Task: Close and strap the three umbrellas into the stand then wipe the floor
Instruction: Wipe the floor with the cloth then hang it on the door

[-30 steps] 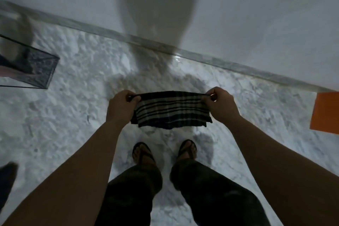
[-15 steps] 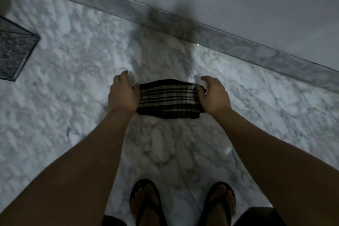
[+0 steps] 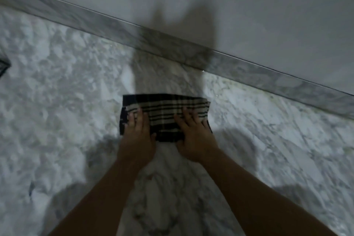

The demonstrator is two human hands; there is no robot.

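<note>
Both hands, the left hand (image 3: 137, 136) and the right hand (image 3: 193, 137), lie flat with fingers spread on a striped cloth (image 3: 164, 113) on the marble floor (image 3: 57, 111), near the baseboard (image 3: 172, 44).

Both bare forearms extend forward and downward, roughly parallel. Left hand (image 3: 138, 136) and right hand (image 3: 194, 137) lie palm-down, side by side but apart, fingers (image 3: 188, 116) spread and extended flat, thumbs angled inward.

1. I can read no words, labels, brands or numbers anywhere.
2. The cloth (image 3: 164, 113) under my hands carries only a striped check pattern, no lettering that I can make out.
</note>
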